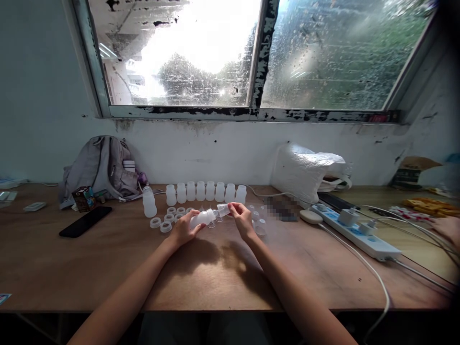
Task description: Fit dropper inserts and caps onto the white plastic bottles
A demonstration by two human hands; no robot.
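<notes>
My left hand (184, 229) grips a small white plastic bottle (201, 218) lying on its side above the wooden table (108, 268), its mouth pointing right. My right hand (243, 219) pinches a small clear cap-like piece (223, 209) right at that mouth. Behind my hands stands a row of several upright white bottles (205, 191), with one taller bottle (149, 202) at the left. Several white rings (166, 221) lie left of my left hand. A few clear pieces (259, 225) sit right of my right hand.
A black phone (85, 221), a small carton (82, 199) and a grey backpack (102, 167) sit at the left. A white plastic bag (309, 172) is at the back right, a power strip (355, 232) with cables beside it. Another person's hand (448, 230) shows at the right edge.
</notes>
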